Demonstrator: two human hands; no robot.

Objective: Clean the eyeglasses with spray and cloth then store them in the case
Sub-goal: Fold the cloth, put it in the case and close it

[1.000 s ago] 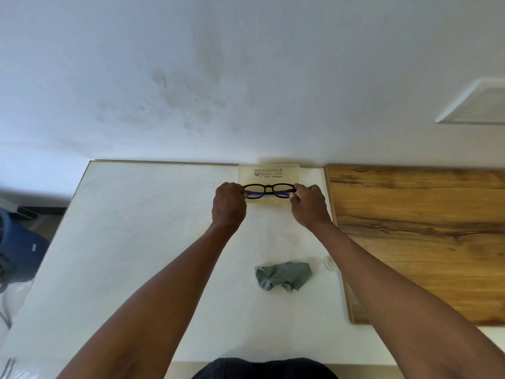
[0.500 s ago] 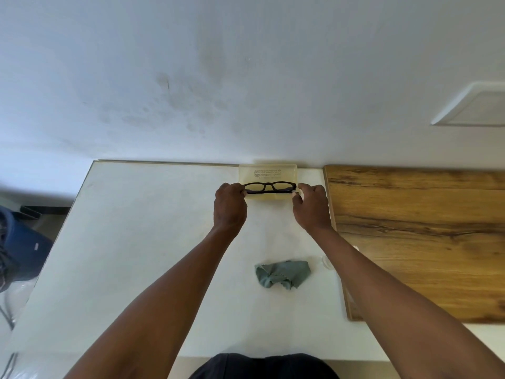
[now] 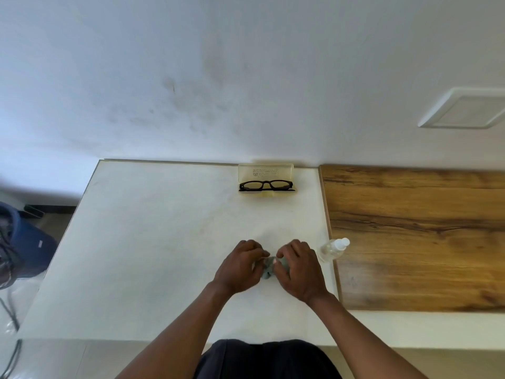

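Note:
Black-framed eyeglasses (image 3: 266, 185) lie in the open pale yellow case (image 3: 265, 170) at the far edge of the white table, against the wall. Its lid stands upright behind them. Nearer to me, my left hand (image 3: 240, 266) and my right hand (image 3: 299, 269) both pinch the grey-green cloth (image 3: 269, 266), which is bunched between them on the table. Most of the cloth is hidden by my fingers. A small clear spray bottle (image 3: 332, 248) with a white cap lies on its side just right of my right hand.
The white table (image 3: 164, 242) meets a wooden board (image 3: 410, 236) on the right, whose raised edge runs beside the bottle. A dark blue bag (image 3: 24, 247) sits on the floor to the left. A white wall is directly behind the case.
Both hands have let go of the eyeglasses, which now rest in the case. The hands have pulled back toward me and taken hold of the cloth.

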